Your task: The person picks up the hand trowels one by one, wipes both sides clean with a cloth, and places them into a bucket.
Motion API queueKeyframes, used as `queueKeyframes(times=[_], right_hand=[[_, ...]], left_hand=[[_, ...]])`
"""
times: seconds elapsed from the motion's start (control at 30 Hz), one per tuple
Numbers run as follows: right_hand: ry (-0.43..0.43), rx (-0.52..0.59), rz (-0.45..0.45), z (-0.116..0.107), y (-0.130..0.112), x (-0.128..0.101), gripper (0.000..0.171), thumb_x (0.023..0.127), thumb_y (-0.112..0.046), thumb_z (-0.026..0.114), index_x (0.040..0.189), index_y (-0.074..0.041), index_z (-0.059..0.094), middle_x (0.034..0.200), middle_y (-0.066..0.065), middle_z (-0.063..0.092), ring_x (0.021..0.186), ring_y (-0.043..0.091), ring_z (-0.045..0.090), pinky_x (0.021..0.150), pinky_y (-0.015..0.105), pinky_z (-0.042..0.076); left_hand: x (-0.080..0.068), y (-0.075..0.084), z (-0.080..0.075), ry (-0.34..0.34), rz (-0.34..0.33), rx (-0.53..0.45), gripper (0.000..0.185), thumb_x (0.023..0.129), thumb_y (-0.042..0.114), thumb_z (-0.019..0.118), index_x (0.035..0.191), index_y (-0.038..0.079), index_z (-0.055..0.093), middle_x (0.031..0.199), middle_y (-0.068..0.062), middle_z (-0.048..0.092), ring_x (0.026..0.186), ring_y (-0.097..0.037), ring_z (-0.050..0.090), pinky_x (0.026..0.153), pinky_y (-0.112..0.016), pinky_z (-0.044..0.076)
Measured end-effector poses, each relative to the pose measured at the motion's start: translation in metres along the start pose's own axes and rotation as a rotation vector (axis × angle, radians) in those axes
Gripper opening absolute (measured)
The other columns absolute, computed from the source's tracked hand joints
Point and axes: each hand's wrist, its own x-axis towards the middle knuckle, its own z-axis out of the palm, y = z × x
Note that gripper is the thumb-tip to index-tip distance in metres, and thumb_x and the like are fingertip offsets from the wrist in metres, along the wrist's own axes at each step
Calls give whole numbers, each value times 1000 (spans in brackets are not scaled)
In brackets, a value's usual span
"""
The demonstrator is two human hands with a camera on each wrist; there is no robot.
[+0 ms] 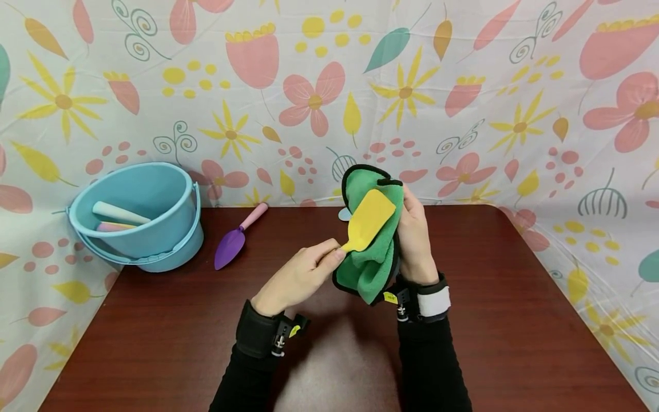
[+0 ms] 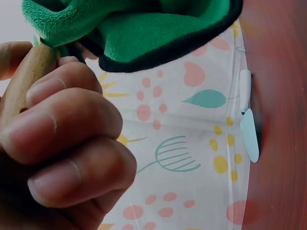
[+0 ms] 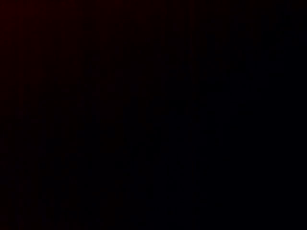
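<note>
Above the table [image 1: 515,320], L hand [image 1: 296,277] pinches yellow spade [image 1: 369,220] handle, R hand [image 1: 414,237] grips green cloth [image 1: 368,266] round it.

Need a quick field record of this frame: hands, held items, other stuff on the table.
left hand: grips handle of yellow toy shovel
right hand: holds green cloth against the shovel blade
blue bucket: at table's far left, toy handles inside
purple trowel: lies right of bucket
table: dark red-brown
right wrist view: black
</note>
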Motion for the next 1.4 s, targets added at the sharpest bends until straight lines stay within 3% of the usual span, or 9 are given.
queueKeyframes(times=[0.2,0.5,0.77,0.97,1.4], right_hand=[[77,-25,-44,-2,-1,0,24,102,-28,54,106,-5,60,80,5,49,66,14,51,62,22,44],[190,-54,-123,3,-3,0,25,103,-24,53,114,-3,61,85,6,57,72,15,57,67,23,48],[281,-57,-268,9,-3,2,19,102,-17,53,110,-3,62,89,7,59,75,16,57,70,25,46],[337,-54,-354,16,2,3,20,103,-13,49,114,0,61,96,10,63,77,16,60,72,26,48],[322,-123,-300,17,12,4,24,105,-12,45,120,3,57,106,15,64,81,19,63,73,27,50]], left_hand=[[-1,-2,-2,7,-27,44,39,103,52,37,88,19,52,66,4,34,53,-10,28,52,-27,25],[-2,-5,-6,89,-65,103,34,102,55,37,88,27,52,64,3,32,51,-9,25,50,-27,24],[-2,-9,-9,122,-58,117,33,103,52,38,90,25,53,63,2,32,51,-10,24,50,-27,23],[-2,-10,-10,138,-48,123,38,103,51,38,96,20,58,63,3,33,51,-8,26,50,-27,24],[-2,-8,-14,145,-41,116,39,103,50,39,94,19,59,63,3,33,51,-10,27,50,-27,25]])
